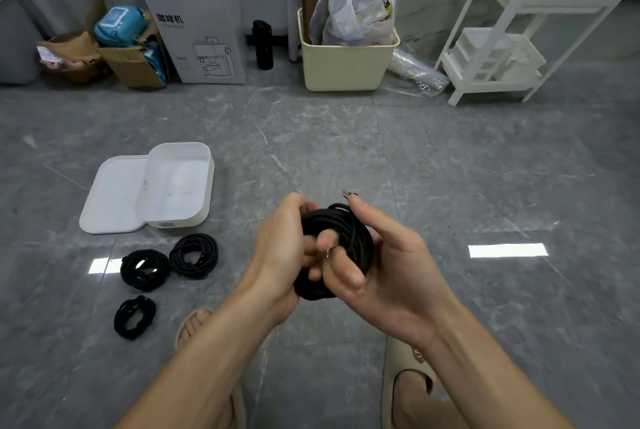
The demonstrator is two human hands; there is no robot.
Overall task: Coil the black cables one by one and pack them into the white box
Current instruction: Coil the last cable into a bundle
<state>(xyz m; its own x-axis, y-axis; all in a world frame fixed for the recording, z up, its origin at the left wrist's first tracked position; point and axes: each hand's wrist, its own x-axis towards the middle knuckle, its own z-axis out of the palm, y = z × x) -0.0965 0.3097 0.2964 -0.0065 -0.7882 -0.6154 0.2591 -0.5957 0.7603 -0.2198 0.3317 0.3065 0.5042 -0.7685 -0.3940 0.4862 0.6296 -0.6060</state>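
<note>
Two hands held one coiled black cable (341,248) above the grey floor (450,169): the left hand (280,255) and right hand (388,269) both had fingers curled around it. Three more coils (194,255) lay beside the open white box (176,183), which held no cable.

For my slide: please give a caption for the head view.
Both hands coil a black cable near an empty white box.
</note>
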